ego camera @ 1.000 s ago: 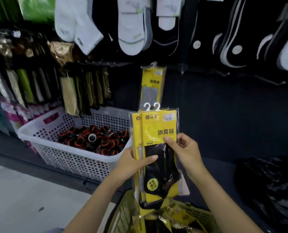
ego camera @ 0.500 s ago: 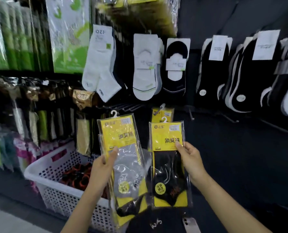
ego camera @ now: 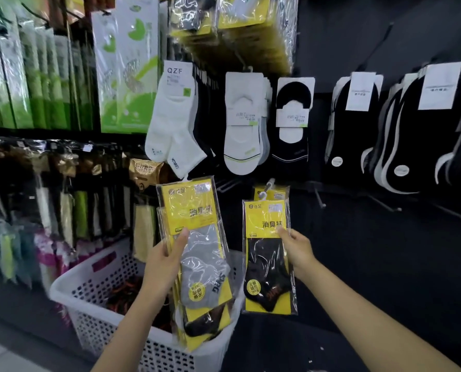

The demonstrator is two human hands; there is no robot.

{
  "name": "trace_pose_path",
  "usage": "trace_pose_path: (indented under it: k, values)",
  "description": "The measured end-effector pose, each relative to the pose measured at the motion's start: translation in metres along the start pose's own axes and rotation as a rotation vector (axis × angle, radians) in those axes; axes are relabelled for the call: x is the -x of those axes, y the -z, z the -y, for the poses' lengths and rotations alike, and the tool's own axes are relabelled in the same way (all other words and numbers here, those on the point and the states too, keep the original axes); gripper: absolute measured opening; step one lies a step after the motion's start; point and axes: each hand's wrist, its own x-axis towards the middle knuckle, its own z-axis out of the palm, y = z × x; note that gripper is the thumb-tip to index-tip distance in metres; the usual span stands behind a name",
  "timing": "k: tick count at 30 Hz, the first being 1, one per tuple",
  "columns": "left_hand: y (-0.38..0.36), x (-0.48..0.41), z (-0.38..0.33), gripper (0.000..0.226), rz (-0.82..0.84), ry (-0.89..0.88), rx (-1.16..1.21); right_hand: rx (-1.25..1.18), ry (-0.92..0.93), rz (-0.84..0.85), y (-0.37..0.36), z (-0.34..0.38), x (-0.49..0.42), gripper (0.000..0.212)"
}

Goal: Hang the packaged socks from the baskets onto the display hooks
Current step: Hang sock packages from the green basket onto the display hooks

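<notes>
My left hand (ego camera: 164, 261) grips a small stack of yellow sock packs (ego camera: 197, 237); the front one shows a grey sock. My right hand (ego camera: 295, 245) pinches a single yellow pack with a black sock (ego camera: 268, 264), held upright just below a display hook (ego camera: 271, 182). Another yellow pack (ego camera: 273, 193) hangs on that hook, right behind the raised pack's white hanger (ego camera: 263, 195). The two hands are apart, each with its own packs.
A white perforated basket (ego camera: 89, 280) with dark rolled items stands low on the left. White and black socks (ego camera: 240, 124) hang in rows above. Bare hooks (ego camera: 319, 197) jut from the dark wall to the right. Packaged goods fill the left racks.
The packs were held together in both hands; they have split, my left keeping the stack and my right lifting the black-sock pack toward the hook. The view has tilted up.
</notes>
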Motion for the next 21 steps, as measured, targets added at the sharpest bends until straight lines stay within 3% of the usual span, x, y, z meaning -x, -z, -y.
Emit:
trace_pose_path:
  k: [3,8,13,18,21]
  values:
    - [-0.005,0.003,-0.001,0.056,0.008,0.012,0.058,-0.097,-0.105,-0.013,0.003,-0.002,-0.007,0.033]
    - [-0.018,0.010,-0.001,0.056,0.050,0.052,0.101,0.020,-0.008,-0.180,0.002,0.000,0.003,0.035]
    - [-0.039,0.021,-0.003,0.056,0.115,0.074,0.174,0.043,0.230,0.156,-0.011,0.025,0.053,0.022]
    - [-0.058,0.032,-0.008,0.053,0.277,0.114,0.312,-0.018,0.311,0.176,-0.009,0.032,0.075,0.031]
    - [-0.065,0.037,-0.015,0.030,0.300,0.112,0.346,-0.081,0.277,0.222,0.000,0.029,0.077,0.031]
